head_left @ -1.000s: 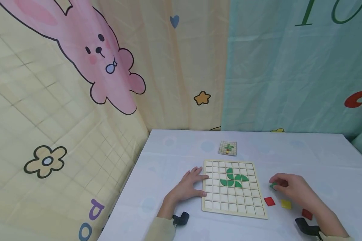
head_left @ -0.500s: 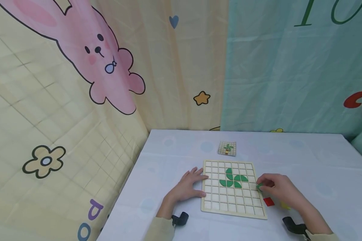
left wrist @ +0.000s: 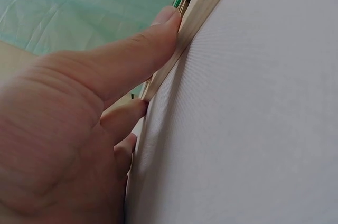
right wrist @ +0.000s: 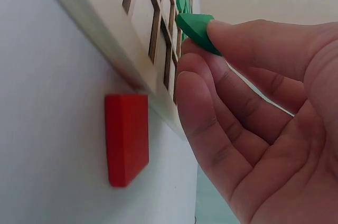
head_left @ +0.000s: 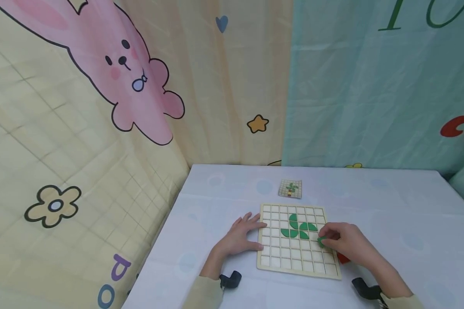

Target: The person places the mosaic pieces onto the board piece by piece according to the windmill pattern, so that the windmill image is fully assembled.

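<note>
A wooden grid board (head_left: 280,271) lies on the table, with several green quarter-circle pieces (head_left: 308,226) set in a pinwheel shape near its middle. My left hand (head_left: 236,239) rests at the board's left edge, fingers spread and fairly straight; in the left wrist view its thumb (left wrist: 142,49) lies along the wooden side. Over the right part of the grid, my right hand (head_left: 348,242) pinches a green quarter-circle piece (right wrist: 198,31) between thumb and fingertips. Beside the board's right edge sits a red square tile (right wrist: 127,139), partly covered by that hand in the head view.
Behind the board lies a small pattern card (head_left: 290,189) showing a green pinwheel on a grid. A white cloth covers the table (head_left: 417,223). Printed curtains (head_left: 363,86) hang along its back and left sides.
My right hand has moved left with the green quarter-circle piece, from beside the board to over its right columns. The yellow tile is now hidden behind that arm. My left hand stays put.
</note>
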The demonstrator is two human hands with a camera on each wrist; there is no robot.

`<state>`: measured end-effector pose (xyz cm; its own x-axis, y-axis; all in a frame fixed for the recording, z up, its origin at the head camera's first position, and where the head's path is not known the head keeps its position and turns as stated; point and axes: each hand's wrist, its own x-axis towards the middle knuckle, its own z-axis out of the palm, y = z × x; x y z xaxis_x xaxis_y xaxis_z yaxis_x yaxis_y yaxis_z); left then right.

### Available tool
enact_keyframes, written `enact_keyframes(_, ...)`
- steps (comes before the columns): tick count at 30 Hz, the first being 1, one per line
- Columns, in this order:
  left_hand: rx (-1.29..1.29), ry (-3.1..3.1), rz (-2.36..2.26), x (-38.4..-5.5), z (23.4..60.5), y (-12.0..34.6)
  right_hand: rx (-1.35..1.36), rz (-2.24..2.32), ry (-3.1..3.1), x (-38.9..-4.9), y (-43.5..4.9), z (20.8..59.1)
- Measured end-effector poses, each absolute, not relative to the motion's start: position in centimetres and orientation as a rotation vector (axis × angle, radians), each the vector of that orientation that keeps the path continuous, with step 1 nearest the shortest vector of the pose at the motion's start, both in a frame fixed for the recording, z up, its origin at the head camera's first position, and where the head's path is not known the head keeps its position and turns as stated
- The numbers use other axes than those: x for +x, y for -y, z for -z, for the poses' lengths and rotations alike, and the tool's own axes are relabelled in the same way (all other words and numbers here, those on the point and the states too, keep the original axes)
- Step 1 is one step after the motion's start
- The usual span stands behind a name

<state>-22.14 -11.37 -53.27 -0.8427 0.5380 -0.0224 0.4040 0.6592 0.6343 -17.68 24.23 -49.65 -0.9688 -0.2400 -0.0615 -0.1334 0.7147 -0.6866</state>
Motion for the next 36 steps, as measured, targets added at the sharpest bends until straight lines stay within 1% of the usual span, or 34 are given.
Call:
enact_keyframes(12, 0.76, -2.664, -0.948, -22.1, 53.4, 11.3, -0.272, 1.148, -2.798, -17.8, -22.5, 49.6)
enact_keyframes(31, 0.783, -2.673, -0.948, -22.1, 53.2, 11.3, -0.088, 1.232, -2.803, -17.7, -20.3, 50.1)
enact_keyframes(36, 0.783, -2.668, -0.941, -22.1, 53.3, 11.3, -0.078, 1.235, -2.799, -17.5, -19.7, 50.5)
